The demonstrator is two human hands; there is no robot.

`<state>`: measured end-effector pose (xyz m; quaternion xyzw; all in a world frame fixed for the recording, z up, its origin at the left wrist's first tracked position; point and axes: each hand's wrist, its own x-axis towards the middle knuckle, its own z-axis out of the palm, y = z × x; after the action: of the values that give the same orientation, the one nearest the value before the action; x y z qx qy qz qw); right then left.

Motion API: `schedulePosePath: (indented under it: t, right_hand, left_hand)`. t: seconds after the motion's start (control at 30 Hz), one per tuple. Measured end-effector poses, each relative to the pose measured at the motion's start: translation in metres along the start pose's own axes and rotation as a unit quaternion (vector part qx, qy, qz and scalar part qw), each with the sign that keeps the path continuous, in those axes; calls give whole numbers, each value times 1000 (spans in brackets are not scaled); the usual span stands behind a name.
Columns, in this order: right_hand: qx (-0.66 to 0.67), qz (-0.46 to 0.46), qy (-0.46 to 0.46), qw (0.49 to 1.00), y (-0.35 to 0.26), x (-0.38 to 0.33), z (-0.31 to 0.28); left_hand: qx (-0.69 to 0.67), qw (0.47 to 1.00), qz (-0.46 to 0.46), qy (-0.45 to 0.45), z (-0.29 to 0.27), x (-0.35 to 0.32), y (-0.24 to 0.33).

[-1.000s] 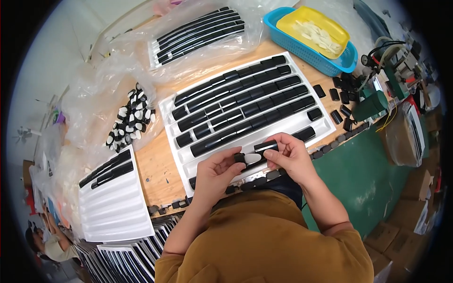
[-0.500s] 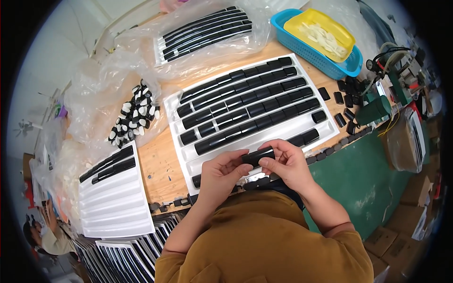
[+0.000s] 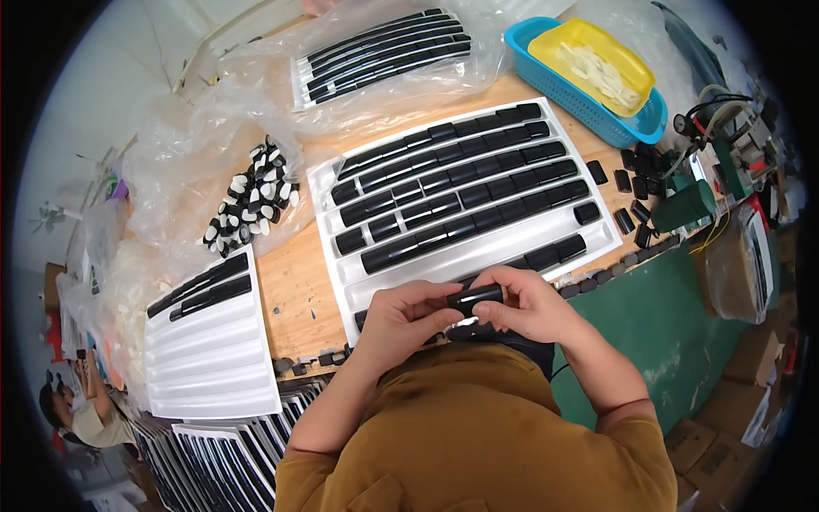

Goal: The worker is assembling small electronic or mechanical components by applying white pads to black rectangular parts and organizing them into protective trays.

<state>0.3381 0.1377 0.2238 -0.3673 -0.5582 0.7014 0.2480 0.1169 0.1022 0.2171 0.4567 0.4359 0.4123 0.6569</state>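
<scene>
Between both hands, just in front of my body, is a small glossy black cylindrical piece (image 3: 480, 299). My left hand (image 3: 399, 321) pinches its left end with thumb and fingertips. On the other end, my right hand (image 3: 536, 305) has its thumb below and its fingers curled over the top. Beneath and beyond the hands lies a white grooved tray (image 3: 512, 234). Its grooves carry rows of similar black pieces (image 3: 478, 220), with gaps in some rows. My hands hide part of the tray's near edge.
At left lie a second white tray (image 3: 209, 358) and a pile of black-and-white pieces (image 3: 256, 200). A blue basket (image 3: 546, 90) holds a yellow tray (image 3: 546, 47) of white pieces. Loose black pieces (image 3: 624, 221) lie near a machine (image 3: 688, 205). Stacked trays (image 3: 226, 461) stand lower left; a person (image 3: 94, 410) is beyond.
The view has shifted slightly. Both hands have come a little closer to my body with the black piece, which has turned slightly. Both hands still hold it.
</scene>
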Motion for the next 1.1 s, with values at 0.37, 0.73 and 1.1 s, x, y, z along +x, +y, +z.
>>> schedulePosePath:
  t: [0.37,0.73,1.1]
  right_hand:
    - [-60,-49,-107,991,16,-3,41]
    - [-156,-11,-7,988,18,11,27]
    - [-167,-128,527,823,57,-55,-151]
  left_hand:
    - [-74,986,123,84,26,18,1]
    - [86,959,146,226,-14,59,-26]
    - [638,620,24,457,-268,84,-15]
